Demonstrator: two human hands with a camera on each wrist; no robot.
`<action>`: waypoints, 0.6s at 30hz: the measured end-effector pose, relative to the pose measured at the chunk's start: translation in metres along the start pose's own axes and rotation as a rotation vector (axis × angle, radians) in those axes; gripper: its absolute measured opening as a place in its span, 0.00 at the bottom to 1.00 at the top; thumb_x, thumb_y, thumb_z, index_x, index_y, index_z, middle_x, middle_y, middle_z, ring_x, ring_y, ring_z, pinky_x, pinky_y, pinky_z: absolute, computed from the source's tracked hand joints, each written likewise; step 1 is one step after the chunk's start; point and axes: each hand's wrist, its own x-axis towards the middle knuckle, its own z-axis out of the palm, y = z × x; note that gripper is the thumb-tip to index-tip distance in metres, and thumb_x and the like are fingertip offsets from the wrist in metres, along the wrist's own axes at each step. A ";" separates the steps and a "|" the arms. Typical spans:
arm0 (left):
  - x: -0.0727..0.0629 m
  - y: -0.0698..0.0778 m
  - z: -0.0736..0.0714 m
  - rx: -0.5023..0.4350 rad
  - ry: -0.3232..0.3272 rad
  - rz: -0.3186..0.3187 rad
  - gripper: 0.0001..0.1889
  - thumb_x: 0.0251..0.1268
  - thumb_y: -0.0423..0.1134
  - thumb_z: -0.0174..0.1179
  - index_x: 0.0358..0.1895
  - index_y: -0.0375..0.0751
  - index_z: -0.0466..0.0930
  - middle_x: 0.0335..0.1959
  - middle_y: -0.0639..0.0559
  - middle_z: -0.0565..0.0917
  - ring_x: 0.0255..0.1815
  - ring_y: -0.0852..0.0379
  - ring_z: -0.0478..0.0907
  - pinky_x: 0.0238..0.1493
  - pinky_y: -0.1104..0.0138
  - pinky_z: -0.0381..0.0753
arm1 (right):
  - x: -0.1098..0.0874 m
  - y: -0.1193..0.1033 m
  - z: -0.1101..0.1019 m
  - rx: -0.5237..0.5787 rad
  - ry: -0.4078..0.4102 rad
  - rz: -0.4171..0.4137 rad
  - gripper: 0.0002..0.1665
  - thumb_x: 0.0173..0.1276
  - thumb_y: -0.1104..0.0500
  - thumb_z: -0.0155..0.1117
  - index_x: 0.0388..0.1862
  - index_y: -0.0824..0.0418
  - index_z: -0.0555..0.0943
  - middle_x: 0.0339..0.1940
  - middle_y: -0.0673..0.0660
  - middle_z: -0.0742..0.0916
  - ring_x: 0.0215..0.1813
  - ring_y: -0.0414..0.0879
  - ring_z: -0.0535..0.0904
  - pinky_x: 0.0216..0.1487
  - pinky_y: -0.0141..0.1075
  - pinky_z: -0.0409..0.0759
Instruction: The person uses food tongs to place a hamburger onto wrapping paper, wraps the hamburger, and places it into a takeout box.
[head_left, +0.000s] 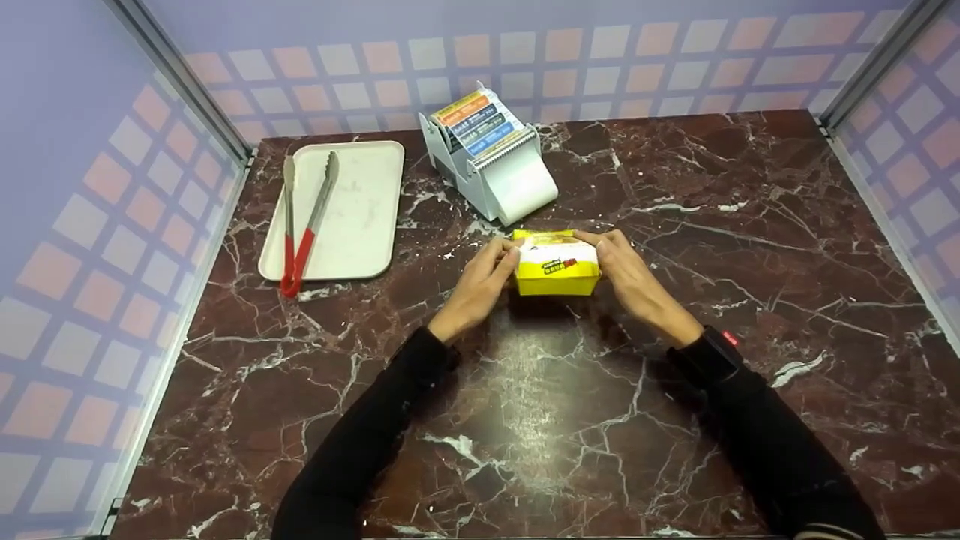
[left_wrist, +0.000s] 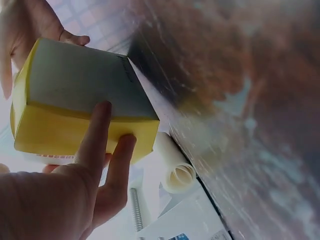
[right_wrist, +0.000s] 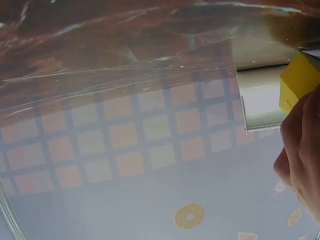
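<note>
A yellow and white paper food box [head_left: 556,281] with printed lettering, its lid down, is held between my two hands near the middle of the table. My left hand [head_left: 480,281] grips its left end. In the left wrist view, two fingers of that hand reach across the yellow side to the edge of the box's pale underside [left_wrist: 85,80]. At the opposite end my right hand [head_left: 634,281] holds the box, with a finger over the far top corner. The right wrist view shows only a yellow corner of the box, partly hidden behind that hand.
Just behind the box stands a label dispenser [head_left: 480,150] with several coloured rolls and a white strip hanging from its front. On the left, red-handled metal tongs [head_left: 305,240] lie across a cream tray [head_left: 360,217]. Patterned panels [head_left: 90,285] enclose the marbled table [head_left: 750,247].
</note>
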 end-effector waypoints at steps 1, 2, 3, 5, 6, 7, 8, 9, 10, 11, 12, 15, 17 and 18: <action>0.000 0.000 -0.001 -0.005 -0.001 -0.001 0.16 0.86 0.50 0.42 0.45 0.41 0.72 0.75 0.43 0.74 0.54 0.46 0.78 0.48 0.62 0.76 | 0.000 -0.001 0.000 0.016 -0.003 0.011 0.34 0.86 0.41 0.33 0.77 0.56 0.71 0.55 0.65 0.74 0.52 0.53 0.74 0.55 0.43 0.76; 0.000 -0.001 -0.002 -0.005 -0.001 -0.003 0.16 0.86 0.50 0.42 0.45 0.41 0.72 0.74 0.43 0.75 0.57 0.47 0.78 0.49 0.62 0.75 | 0.000 -0.001 -0.001 0.034 -0.007 0.022 0.33 0.86 0.42 0.34 0.77 0.56 0.71 0.55 0.66 0.74 0.53 0.55 0.76 0.56 0.44 0.78; 0.001 -0.001 -0.003 -0.010 -0.002 -0.005 0.16 0.85 0.49 0.43 0.46 0.41 0.72 0.74 0.43 0.75 0.59 0.48 0.77 0.51 0.62 0.75 | 0.001 -0.001 -0.001 0.049 -0.012 0.034 0.33 0.86 0.42 0.34 0.78 0.56 0.71 0.56 0.66 0.74 0.54 0.56 0.77 0.57 0.46 0.80; 0.001 -0.003 -0.005 -0.015 -0.007 -0.007 0.15 0.85 0.49 0.44 0.47 0.41 0.74 0.72 0.43 0.77 0.65 0.49 0.77 0.58 0.60 0.77 | 0.001 -0.002 -0.002 0.070 -0.023 0.049 0.33 0.86 0.43 0.35 0.78 0.57 0.71 0.57 0.66 0.74 0.56 0.59 0.79 0.59 0.51 0.82; 0.001 -0.003 -0.005 -0.018 -0.012 -0.005 0.16 0.85 0.48 0.45 0.47 0.39 0.75 0.72 0.42 0.78 0.65 0.49 0.77 0.63 0.59 0.77 | 0.002 -0.002 -0.002 0.079 -0.028 0.056 0.33 0.86 0.42 0.35 0.78 0.57 0.71 0.58 0.67 0.74 0.57 0.61 0.79 0.61 0.54 0.82; 0.001 -0.004 -0.006 -0.018 -0.016 -0.002 0.16 0.85 0.47 0.46 0.47 0.38 0.75 0.71 0.42 0.78 0.67 0.48 0.77 0.66 0.57 0.76 | 0.002 -0.002 -0.003 0.081 -0.033 0.061 0.34 0.86 0.42 0.35 0.78 0.58 0.71 0.59 0.67 0.74 0.58 0.62 0.79 0.62 0.56 0.81; 0.001 -0.004 -0.007 -0.014 -0.021 0.001 0.16 0.84 0.47 0.47 0.47 0.37 0.76 0.70 0.41 0.79 0.69 0.48 0.76 0.68 0.56 0.76 | 0.002 -0.002 -0.003 0.080 -0.037 0.067 0.34 0.86 0.41 0.36 0.78 0.58 0.70 0.59 0.68 0.74 0.59 0.62 0.78 0.63 0.58 0.80; 0.002 -0.005 -0.007 -0.014 -0.027 0.007 0.15 0.84 0.46 0.48 0.47 0.36 0.76 0.68 0.40 0.80 0.68 0.47 0.77 0.69 0.55 0.76 | 0.002 -0.002 -0.004 0.072 -0.042 0.069 0.35 0.86 0.41 0.36 0.78 0.58 0.70 0.61 0.68 0.75 0.61 0.63 0.77 0.65 0.59 0.79; 0.002 -0.005 -0.007 -0.007 -0.033 0.013 0.15 0.83 0.45 0.49 0.48 0.35 0.77 0.67 0.40 0.80 0.68 0.47 0.77 0.70 0.55 0.76 | 0.002 -0.002 -0.004 0.062 -0.046 0.069 0.35 0.86 0.40 0.35 0.78 0.59 0.70 0.62 0.68 0.75 0.62 0.63 0.76 0.66 0.60 0.78; 0.002 -0.005 -0.007 -0.006 -0.039 0.018 0.15 0.83 0.45 0.50 0.48 0.35 0.77 0.66 0.39 0.80 0.67 0.46 0.77 0.70 0.55 0.77 | 0.002 -0.001 -0.004 0.047 -0.048 0.068 0.36 0.85 0.39 0.35 0.78 0.59 0.70 0.63 0.68 0.75 0.63 0.62 0.76 0.66 0.60 0.77; 0.003 -0.005 -0.007 -0.003 -0.043 0.026 0.14 0.82 0.44 0.51 0.49 0.34 0.78 0.64 0.38 0.80 0.66 0.45 0.78 0.69 0.55 0.78 | 0.002 -0.001 -0.004 0.034 -0.049 0.066 0.37 0.85 0.39 0.35 0.78 0.59 0.70 0.65 0.69 0.75 0.64 0.62 0.75 0.67 0.61 0.76; 0.005 -0.005 -0.006 0.001 -0.058 0.038 0.13 0.80 0.41 0.54 0.52 0.34 0.79 0.61 0.36 0.79 0.64 0.44 0.79 0.68 0.58 0.80 | 0.002 -0.001 -0.003 0.004 -0.042 0.050 0.39 0.85 0.36 0.34 0.77 0.60 0.71 0.68 0.69 0.76 0.66 0.63 0.74 0.67 0.61 0.73; 0.006 -0.004 -0.006 0.014 -0.065 0.040 0.13 0.79 0.40 0.56 0.54 0.33 0.79 0.60 0.36 0.79 0.64 0.44 0.78 0.68 0.60 0.80 | 0.001 -0.001 -0.003 -0.010 -0.030 0.038 0.41 0.84 0.33 0.34 0.76 0.61 0.71 0.67 0.70 0.76 0.66 0.64 0.74 0.66 0.61 0.72; 0.007 -0.004 -0.006 0.023 -0.068 0.040 0.14 0.79 0.40 0.56 0.55 0.33 0.79 0.60 0.36 0.79 0.64 0.44 0.78 0.68 0.60 0.80 | 0.001 -0.001 -0.002 -0.017 -0.026 0.031 0.43 0.83 0.32 0.33 0.76 0.61 0.72 0.67 0.70 0.77 0.65 0.64 0.74 0.65 0.60 0.72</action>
